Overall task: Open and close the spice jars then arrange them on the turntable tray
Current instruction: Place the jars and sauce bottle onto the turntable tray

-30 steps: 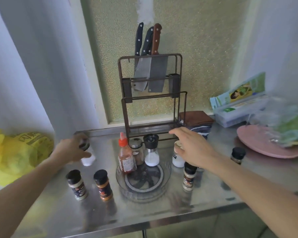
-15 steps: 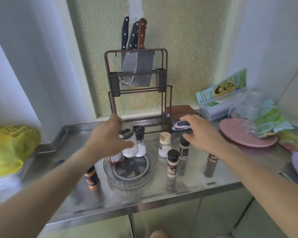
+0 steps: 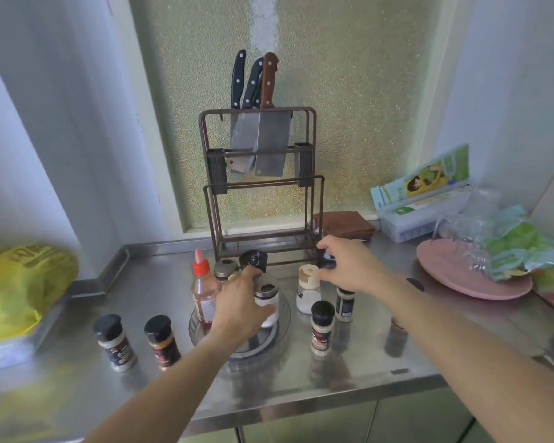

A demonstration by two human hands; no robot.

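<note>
Left of the turntable tray (image 3: 282,318), two dark-capped jars (image 3: 115,342) wait on the desk (image 3: 365,362). My left hand (image 3: 237,308) has its fingers clamped on the shaker jar (image 3: 267,302), setting it on the tray. Right of it, my right hand (image 3: 349,263) hovers fingers apart over the white jar (image 3: 308,290), probably my next pick.

Steel tabletop (image 3: 349,375) against a frosted window; brown wire rack (image 3: 259,199) at the back holding three knives (image 3: 256,123), blades down; folded brown cloth (image 3: 344,223) beside its base; pink plate (image 3: 461,276) at right under crumpled plastic bags (image 3: 506,241); cling-film box (image 3: 422,199) behind; yellow bag (image 3: 16,282) at left.
</note>
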